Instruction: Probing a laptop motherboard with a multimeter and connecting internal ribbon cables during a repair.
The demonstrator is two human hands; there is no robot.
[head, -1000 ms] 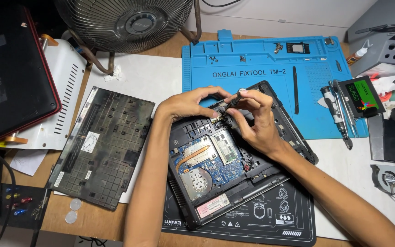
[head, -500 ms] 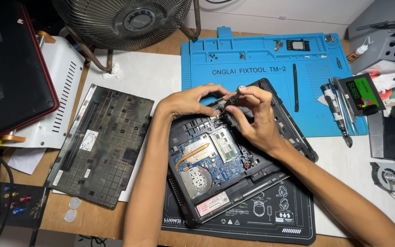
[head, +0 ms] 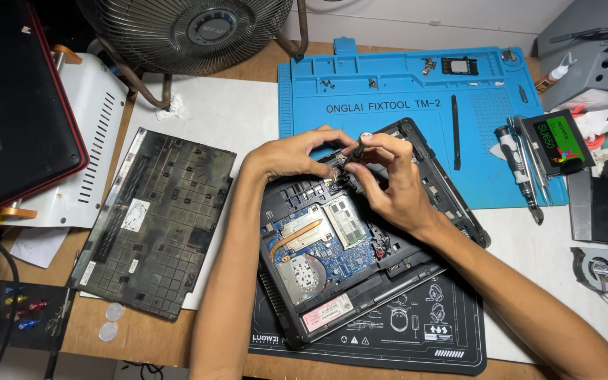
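Note:
An opened laptop base lies on a black mat, its blue circuit board, copper heat pipe and round fan exposed. Both my hands meet over its far edge. My left hand pinches something small at the laptop's back rim. My right hand grips a thin black screwdriver, its tip pointing down into the laptop near my left fingertips. What the left fingers hold is hidden.
The removed dark bottom cover lies left on white paper. A blue repair mat with screws and a black pry stick sits behind. A boxed drive, tools, a loose fan, a closed red-edged laptop and a desk fan surround.
Both hands stay at the laptop's far edge with only slight finger shifts around the screwdriver. Nothing else has moved.

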